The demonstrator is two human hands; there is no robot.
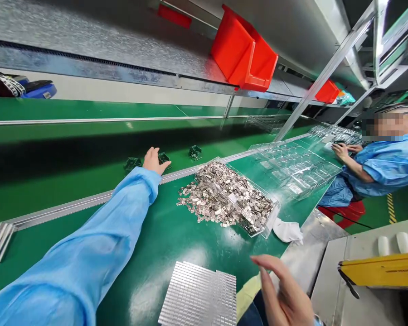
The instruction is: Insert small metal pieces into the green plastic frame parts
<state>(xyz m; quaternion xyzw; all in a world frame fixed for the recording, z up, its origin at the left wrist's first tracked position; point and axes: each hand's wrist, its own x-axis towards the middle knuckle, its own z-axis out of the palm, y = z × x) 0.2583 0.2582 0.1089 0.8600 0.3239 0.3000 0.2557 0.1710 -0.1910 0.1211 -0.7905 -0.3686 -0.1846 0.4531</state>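
My left hand [153, 161] reaches across to the green belt, thumb and fingers apart around a small dark green part [163, 158]. Whether it touches that part I cannot tell. Just left of the hand sits a similar dark part [133, 164], and another one [195, 152] stands further right. Low in the view, my right hand [285, 292] is raised near my lap with thumb and forefinger apart and nothing visible between them. Beside it, a block of silver pieces in neat rows [200, 294] lies at the bench's near edge.
A clear tray [274, 215] heaped with small metal pieces spills onto the green bench [156, 240]. Nearby are a white cloth [288, 231] and clear blister trays [299, 170]. A red bin [243, 54] hangs overhead. A co-worker in blue [387, 158] sits at right.
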